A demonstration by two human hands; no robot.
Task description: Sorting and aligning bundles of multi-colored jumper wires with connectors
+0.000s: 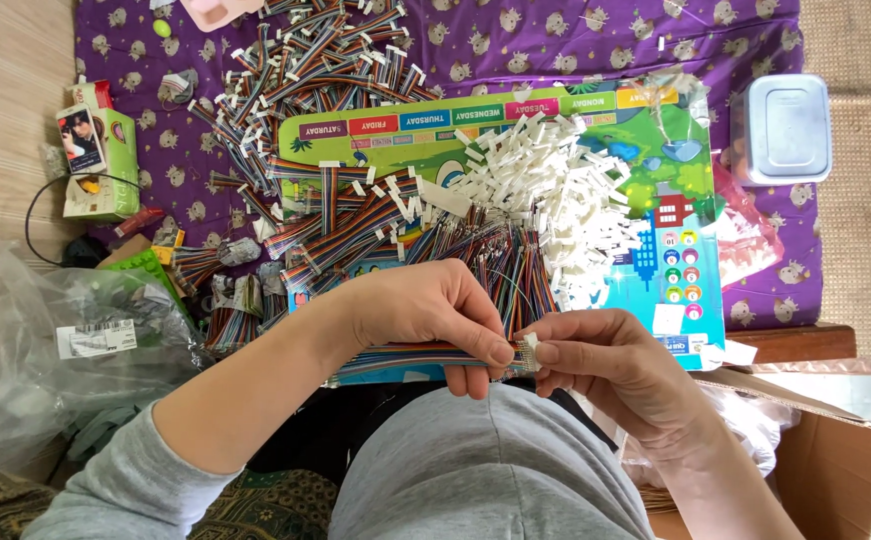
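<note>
two hands (516, 345), one ribbon cable (416, 356)

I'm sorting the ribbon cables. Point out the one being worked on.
The rainbow ribbon cable pinched in the left hand, apart from the loose piles on the board.

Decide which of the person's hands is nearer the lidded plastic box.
Right. The right hand lies below-left of the box; the left hand sits farther left still.

The flat rainbow-striped ribbon cable (406, 356) lies under the fingers (476, 335). Beyond the fingertips lie the white plastic connector housings (556, 190). Further out spreads the purple animal-print cloth (556, 45).
</note>
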